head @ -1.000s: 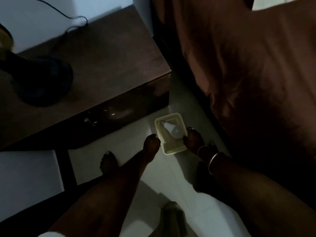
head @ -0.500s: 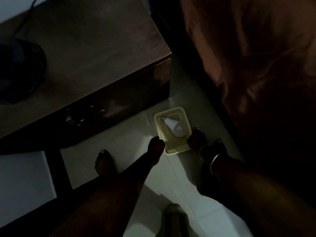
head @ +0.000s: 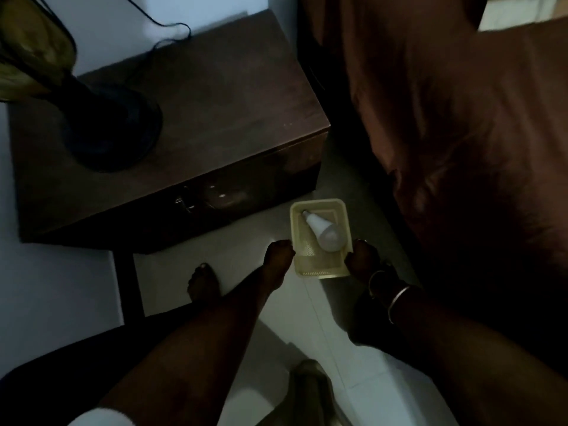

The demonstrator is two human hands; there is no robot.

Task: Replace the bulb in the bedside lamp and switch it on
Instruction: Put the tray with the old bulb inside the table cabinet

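A white bulb [head: 324, 232] lies on its side in a small pale yellow basket [head: 321, 273], its screw cap pointing toward the table. My left hand [head: 278, 253] grips the basket's left edge and my right hand [head: 362, 258], with bangles on the wrist, grips its right edge. I hold the basket low over the floor, just in front of the table's right corner. The bedside lamp stands at the left of the dark wooden bedside table [head: 230, 103], showing its round dark base [head: 113, 130] and part of its unlit shade [head: 27, 47].
A black cord [head: 166, 35] runs off the table's back edge along the wall. A bed with a brown cover [head: 461, 118] fills the right side. My bare foot [head: 203, 284] rests on the pale tiled floor. The table front has a drawer handle [head: 184, 204].
Both hands keep hold of the basket with the bulb inside. My view dipped toward the floor and has risen again, bringing the lamp shade and cord back into sight.
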